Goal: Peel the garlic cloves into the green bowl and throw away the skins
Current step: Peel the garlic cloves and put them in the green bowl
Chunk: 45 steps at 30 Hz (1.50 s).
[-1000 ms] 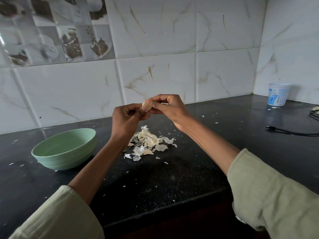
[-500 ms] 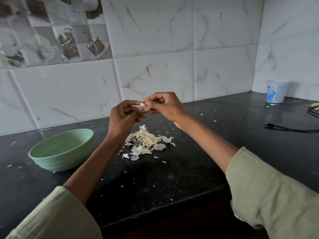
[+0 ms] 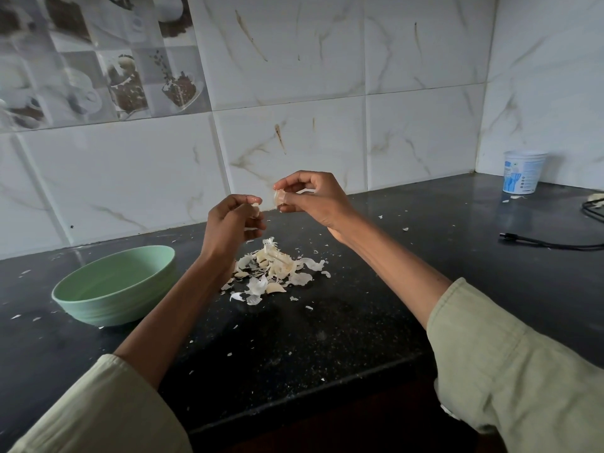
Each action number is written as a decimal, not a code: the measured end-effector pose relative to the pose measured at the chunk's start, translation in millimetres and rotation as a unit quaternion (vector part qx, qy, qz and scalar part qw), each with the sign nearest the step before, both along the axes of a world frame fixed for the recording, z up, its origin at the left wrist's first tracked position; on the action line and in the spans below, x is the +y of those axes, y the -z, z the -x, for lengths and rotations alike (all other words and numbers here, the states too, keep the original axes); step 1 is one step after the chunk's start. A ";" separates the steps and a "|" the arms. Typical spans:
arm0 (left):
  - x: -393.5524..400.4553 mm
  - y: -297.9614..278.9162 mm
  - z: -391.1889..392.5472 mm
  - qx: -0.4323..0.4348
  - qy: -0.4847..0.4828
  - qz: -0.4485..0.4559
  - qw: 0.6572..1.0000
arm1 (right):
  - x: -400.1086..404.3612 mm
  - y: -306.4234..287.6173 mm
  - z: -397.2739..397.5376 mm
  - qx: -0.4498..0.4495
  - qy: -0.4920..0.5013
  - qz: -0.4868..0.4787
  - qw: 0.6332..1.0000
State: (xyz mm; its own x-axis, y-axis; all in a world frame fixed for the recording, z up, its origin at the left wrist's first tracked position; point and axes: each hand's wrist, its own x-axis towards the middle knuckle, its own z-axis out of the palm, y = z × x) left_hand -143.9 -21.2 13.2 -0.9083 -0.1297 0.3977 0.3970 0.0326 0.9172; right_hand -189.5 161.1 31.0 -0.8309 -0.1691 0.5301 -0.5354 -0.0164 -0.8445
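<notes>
Dark speckled stone surface (image 3: pixel 327 341) nearest, dusted with pale flecks, running back to a marbled tile wall. Two forearms in light green sleeves reaching forward over it.

Further in, a heap of garlic skins (image 3: pixel 274 269) with what look like a few cloves mixed in, lying on the surface almost straight below the raised hands. Green bowl (image 3: pixel 114 286) to the left of the heap, close beside the left forearm, upright, showing nothing inside from this angle.

Above the heap, both hands raised and just apart. Left hand (image 3: pixel 232 223) curled, fingertips pinching a small pale piece (image 3: pixel 256 209); skin or clove, too small to tell. Right hand (image 3: pixel 313 197) pinching the garlic clove (image 3: pixel 279 198) between thumb and forefinger, a flap of skin hanging loose, long axis roughly upright.

Judged mid-peel: skin probably coming off in pieces, clove not yet bare. Bowl lying down and to the left of the clove, nearer the left hand; from the right hand, a reach across the heap, so a drop from there could land among the skins. Skins not yet thrown away.

Far right, a black cable (image 3: pixel 552 245) on the surface and a white tub (image 3: pixel 523 171) in the corner, well apart from the work.
</notes>
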 end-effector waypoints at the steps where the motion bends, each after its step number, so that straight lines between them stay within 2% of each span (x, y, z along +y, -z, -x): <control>1: 0.8 0.7 0.0 -0.010 0.005 0.004 1.000 | -0.2 0.2 -0.8 0.001 -0.005 0.001 1.000; 5: 3.9 3.3 1.4 -0.059 0.006 -0.009 0.998 | -0.5 0.2 -2.2 -0.006 -0.012 -0.013 1.000; 9: 4.2 1.2 0.8 -0.070 0.009 -0.004 0.997 | -0.7 0.5 -0.9 -0.008 0.012 -0.043 0.999; 16: 3.7 4.1 1.6 -0.058 -0.002 0.168 0.984 | 3.0 5.7 4.8 0.011 0.097 -0.107 0.989; 19: -1.0 -1.2 -1.9 -0.010 -0.037 0.251 0.967 | 1.0 8.1 7.4 0.037 0.132 -0.156 0.978; 21: -3.9 -11.6 -9.7 0.044 -0.147 0.371 0.916 | -0.3 10.0 9.5 0.051 0.136 -0.189 0.971; 23: -8.6 -28.3 -21.4 0.063 -0.293 0.490 0.819 | -0.9 11.8 11.7 0.066 0.135 -0.221 0.964; 24: -13.4 -37.7 -26.8 0.058 -0.345 0.516 0.782 | -1.1 12.2 12.1 0.073 0.131 -0.234 0.961; 25: -20.5 -46.0 -30.7 0.042 -0.385 0.525 0.758 | -1.2 12.3 12.6 0.076 0.128 -0.243 0.958; 27: -38.5 -57.5 -37.9 -0.014 -0.428 0.519 0.740 | -1.6 12.5 13.1 0.079 0.124 -0.253 0.956; 32: -65.5 -57.5 -47.0 -0.203 -0.379 0.495 0.755 | -2.4 13.8 12.8 0.085 0.125 -0.258 0.954; 35: -59.0 -53.7 -46.0 -0.227 -0.378 0.479 0.759 | -2.4 13.3 12.7 0.088 0.119 -0.254 0.956; 37: -54.3 -55.0 -45.4 -0.199 -0.375 0.473 0.772 | -1.8 13.0 12.4 0.070 0.100 -0.233 0.965; 40: -48.7 -47.2 -35.1 -0.094 -0.357 0.498 0.785 | -1.2 10.7 8.5 0.010 0.032 -0.162 0.986; 43: -34.2 -32.2 -21.4 0.008 -0.275 0.518 0.810 | -1.9 7.2 5.3 -0.026 -0.032 -0.095 0.995; 45: -23.2 -21.5 -15.1 0.037 -0.222 0.508 0.832 | -1.8 6.6 4.9 -0.023 -0.041 -0.076 0.996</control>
State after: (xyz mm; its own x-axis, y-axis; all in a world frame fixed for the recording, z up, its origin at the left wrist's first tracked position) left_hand -128.8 -44.4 34.7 -0.8292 -0.0092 0.5589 0.1930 0.9336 0.3018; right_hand -194.4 159.3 24.4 -0.8344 -0.3124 0.4542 -0.4976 0.0724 -0.8644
